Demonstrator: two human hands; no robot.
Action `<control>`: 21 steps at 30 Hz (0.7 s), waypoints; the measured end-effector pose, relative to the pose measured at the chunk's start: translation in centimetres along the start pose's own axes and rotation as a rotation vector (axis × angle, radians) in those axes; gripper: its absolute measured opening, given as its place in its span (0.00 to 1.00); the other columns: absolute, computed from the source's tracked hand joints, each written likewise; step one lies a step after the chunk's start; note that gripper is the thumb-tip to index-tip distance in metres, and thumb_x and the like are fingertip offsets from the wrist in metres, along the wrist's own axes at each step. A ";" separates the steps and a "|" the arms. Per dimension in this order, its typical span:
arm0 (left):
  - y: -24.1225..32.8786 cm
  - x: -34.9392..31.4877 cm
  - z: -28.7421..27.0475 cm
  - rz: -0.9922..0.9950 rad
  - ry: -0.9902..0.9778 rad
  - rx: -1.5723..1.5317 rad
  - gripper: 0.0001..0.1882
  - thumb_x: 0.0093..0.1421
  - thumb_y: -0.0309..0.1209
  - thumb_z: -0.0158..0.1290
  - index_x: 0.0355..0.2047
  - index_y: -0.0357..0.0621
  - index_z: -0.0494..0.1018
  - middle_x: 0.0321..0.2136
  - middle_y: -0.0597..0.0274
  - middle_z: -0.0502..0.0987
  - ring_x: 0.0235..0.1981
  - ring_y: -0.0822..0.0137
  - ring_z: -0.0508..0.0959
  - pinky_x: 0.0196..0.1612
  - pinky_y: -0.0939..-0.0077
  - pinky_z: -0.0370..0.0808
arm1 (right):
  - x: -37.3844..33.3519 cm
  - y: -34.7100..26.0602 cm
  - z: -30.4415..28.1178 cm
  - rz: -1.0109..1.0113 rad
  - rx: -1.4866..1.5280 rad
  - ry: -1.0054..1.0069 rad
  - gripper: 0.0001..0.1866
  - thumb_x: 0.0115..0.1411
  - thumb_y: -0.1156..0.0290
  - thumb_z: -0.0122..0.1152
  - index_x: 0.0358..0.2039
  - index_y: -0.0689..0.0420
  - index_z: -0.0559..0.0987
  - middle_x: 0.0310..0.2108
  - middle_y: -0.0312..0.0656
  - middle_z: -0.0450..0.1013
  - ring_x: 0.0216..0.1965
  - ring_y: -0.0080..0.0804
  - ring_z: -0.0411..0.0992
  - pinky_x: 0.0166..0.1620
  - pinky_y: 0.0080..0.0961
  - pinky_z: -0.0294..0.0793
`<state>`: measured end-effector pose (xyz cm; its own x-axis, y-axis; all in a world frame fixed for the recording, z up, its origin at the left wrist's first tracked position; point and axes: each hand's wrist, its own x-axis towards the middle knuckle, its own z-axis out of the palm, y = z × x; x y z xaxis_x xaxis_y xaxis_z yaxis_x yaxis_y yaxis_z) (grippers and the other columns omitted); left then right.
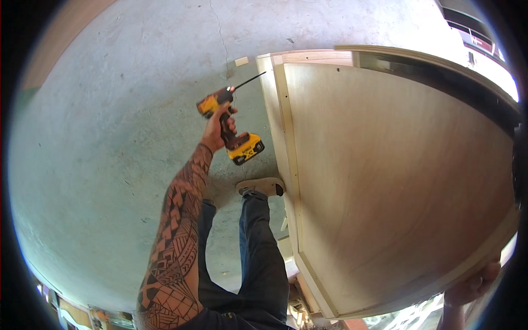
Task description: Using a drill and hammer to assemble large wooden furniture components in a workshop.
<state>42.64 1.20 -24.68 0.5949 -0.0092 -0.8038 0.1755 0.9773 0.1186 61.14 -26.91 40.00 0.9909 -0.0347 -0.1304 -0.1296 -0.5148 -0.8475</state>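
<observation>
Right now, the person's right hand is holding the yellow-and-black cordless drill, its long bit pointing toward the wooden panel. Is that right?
Not quite: it is the left hand that holds the yellow-and-black cordless drill, as the head view shows. The right hand is at the lower right edge of the wooden panel. The long bit does point toward that panel.

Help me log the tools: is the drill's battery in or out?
In: the yellow battery sits against the foot of the drill in the left hand, with no gap showing.
</observation>
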 end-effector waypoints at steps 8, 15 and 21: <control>-9.7 -18.8 -4.0 -0.111 0.290 -0.249 0.21 0.64 0.51 0.56 0.41 0.47 0.73 0.15 0.68 0.67 0.17 0.68 0.71 0.26 0.68 0.74 | 2.0 1.0 4.5 -0.909 -0.842 -0.417 0.27 0.59 0.50 0.67 0.22 0.61 0.68 0.21 0.38 0.63 0.25 0.32 0.63 0.29 0.32 0.62; -6.1 -39.8 -3.5 -0.191 0.305 -0.213 0.19 0.66 0.51 0.54 0.39 0.48 0.74 0.17 0.71 0.68 0.18 0.71 0.71 0.26 0.70 0.72 | 0.4 -1.0 9.9 -0.939 -0.554 -0.373 0.23 0.57 0.58 0.71 0.19 0.56 0.68 0.16 0.38 0.62 0.17 0.35 0.61 0.24 0.32 0.61; -1.8 -51.6 -6.1 -0.124 0.263 0.040 0.20 0.65 0.53 0.55 0.39 0.50 0.74 0.17 0.73 0.66 0.18 0.73 0.71 0.27 0.71 0.72 | -2.1 -1.8 9.0 -0.711 -0.774 -0.346 0.22 0.66 0.47 0.53 0.31 0.55 0.77 0.35 0.47 0.78 0.39 0.48 0.77 0.43 0.46 0.75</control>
<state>6.84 1.25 13.02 0.3443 -0.0678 -0.9364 0.2683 0.9629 0.0289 58.91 -18.24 37.17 0.7504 0.6607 0.0196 0.6433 -0.7233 -0.2508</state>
